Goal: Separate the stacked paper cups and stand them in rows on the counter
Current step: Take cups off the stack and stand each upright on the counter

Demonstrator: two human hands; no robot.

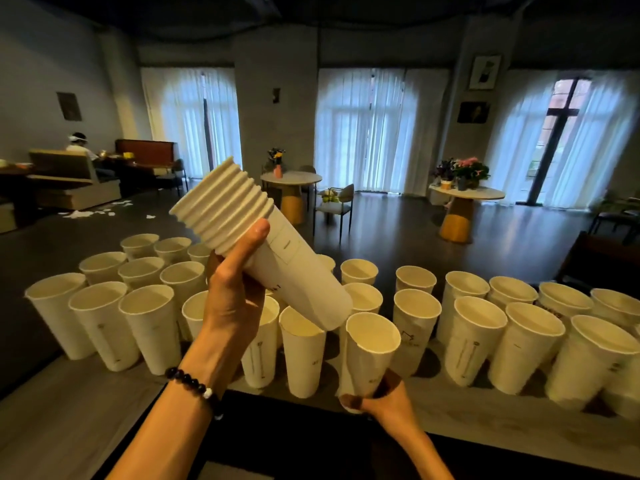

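My left hand grips a stack of white paper cups, tilted with its rims up and to the left and its base down and to the right, above the counter. My right hand holds a single white paper cup by its lower part, upright, just below the base of the stack and apart from it. Several separated cups stand upright in rows on the grey counter, to the left and to the right of my hands.
The counter's far edge drops to a dark floor with two round tables holding flowers, chairs and curtained windows. A person sits at the far left. Scraps of paper lie on the floor there.
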